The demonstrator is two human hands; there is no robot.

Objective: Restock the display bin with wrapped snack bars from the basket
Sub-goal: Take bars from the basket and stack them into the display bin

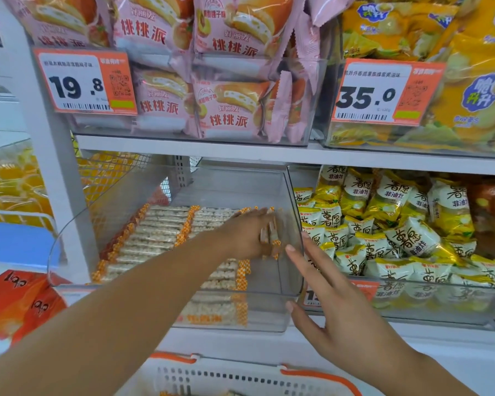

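Fingers (270, 228) of my left hand (247, 235) are curled round a small bunch of wrapped snack bars (269, 234), held inside the clear display bin (293, 252) close to its right wall. I see motion blur there, so the count of bars in the grip is not readable. My right hand (335, 304) sits outside the bin, fingers straight and spread, holding nothing; its fingertips lie against or just beside the bin's front right corner, contact uncertain.

Stocked bars (157, 232) lie in rows across the left and middle of the bin floor, reaching the left wall. Bare floor shows along the right wall and toward the back edge, under the shelf board (269, 155) above. My forearm covers part of the front rows.

I see the basket (240, 378) cut off by the bottom edge; only its white slotted rim and orange trim show, contents hardly visible. Next bin to the right (412, 307) holds yellow packets (412, 235), touching wall to wall.
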